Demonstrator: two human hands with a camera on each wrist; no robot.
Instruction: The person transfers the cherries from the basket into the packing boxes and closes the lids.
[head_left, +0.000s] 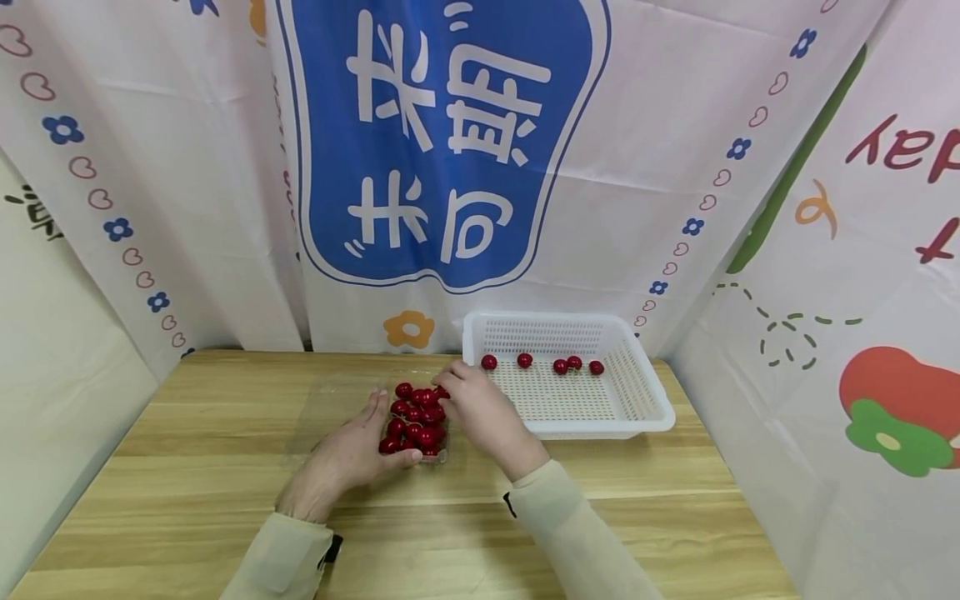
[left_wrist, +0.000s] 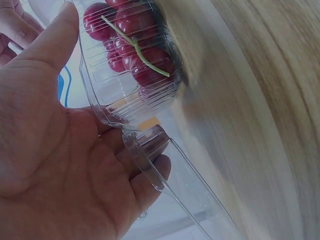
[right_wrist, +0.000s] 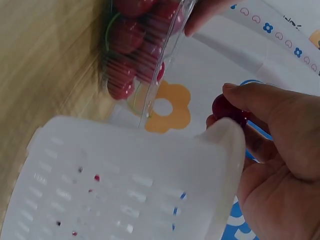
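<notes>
A clear plastic box full of red cherries stands on the table, its clear lid folded out to the left. My left hand rests against the box's left side, palm spread. Its thumb stretches along the near edge, and its other fingers touch the hinge side under the lid. Between thumb and fingers, my right hand pinches one cherry at the box's far right corner. That hand is beside the left rim of a white basket.
The white slotted basket stands right of the box, with several cherries along its far side. A wooden table lies beneath everything. A printed curtain hangs behind the table's far edge.
</notes>
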